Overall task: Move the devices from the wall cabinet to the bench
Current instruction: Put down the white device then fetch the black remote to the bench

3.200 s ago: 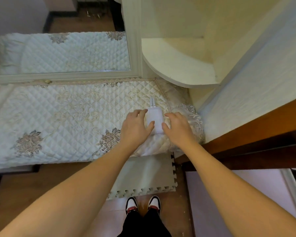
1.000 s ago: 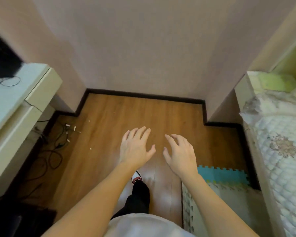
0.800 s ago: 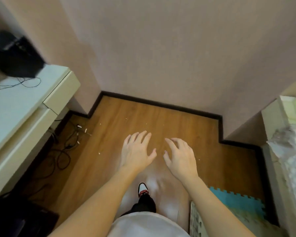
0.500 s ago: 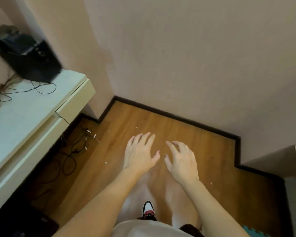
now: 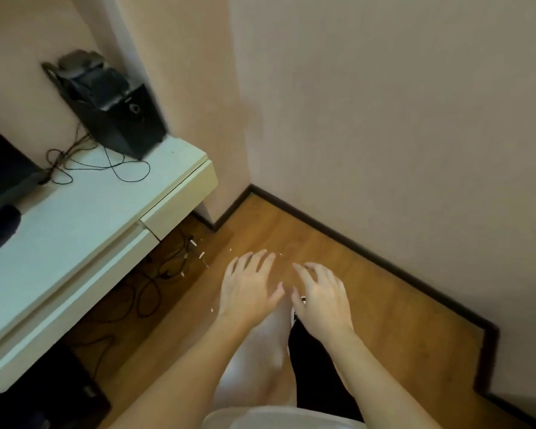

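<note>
While both hands hang empty, left hand [image 5: 249,287] and right hand [image 5: 321,297] grips spread above the floor [image 5: 384,305], transit step; next likely calls for fetching another device.

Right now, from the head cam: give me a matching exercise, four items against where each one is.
Items:
1. black speaker
2. thin black cable
3. left hand
4. dark baseboard

Places:
A. foot of the wall
B. looped on the white desk top
C. back corner of the desk
D. open above the wood floor

Pairs: 1-C, 2-B, 3-D, 4-A
</note>
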Demonstrator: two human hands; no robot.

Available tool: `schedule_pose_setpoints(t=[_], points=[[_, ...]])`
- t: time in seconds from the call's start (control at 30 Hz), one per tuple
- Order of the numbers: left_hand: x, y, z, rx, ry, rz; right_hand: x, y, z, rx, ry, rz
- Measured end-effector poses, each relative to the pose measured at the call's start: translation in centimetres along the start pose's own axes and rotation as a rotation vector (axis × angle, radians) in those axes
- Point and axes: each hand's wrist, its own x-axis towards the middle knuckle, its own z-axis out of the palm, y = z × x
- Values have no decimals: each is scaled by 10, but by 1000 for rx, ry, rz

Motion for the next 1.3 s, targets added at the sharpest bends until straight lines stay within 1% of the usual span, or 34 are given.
schedule_pose_setpoints(t=[0.13, 0.23, 0.37, 0.47, 0.7, 0.87, 0.97, 1.07, 1.17, 1.3], points=[[58, -17, -11, 33, 38, -118, 83, -2, -1, 45, 14, -123], [101, -25, -21, 64, 46, -226, 145, -4, -7, 46, -7, -231], [152, -39, -37, 71, 53, -348, 222, -8, -13, 77, -22, -301], [174, -52, -49, 98, 65, -429, 264, -16, -11, 99, -36, -369], [167, -87, -61, 115, 30, -664, 294, -55, 8, 153, -204, -578], [150, -112, -67, 118, 58, -781, 303, -86, 26, 166, -285, -693], [145, -130, -68, 110, 63, -809, 311, -107, 39, 150, -275, -727], [144, -153, -70, 103, 102, -827, 324, -131, 51, 108, -241, -740], [147, -185, -71, 81, 95, -830, 342, -160, 60, 58, -198, -750], [162, -233, -83, 50, 147, -805, 368, -203, 72, 57, -147, -761]])
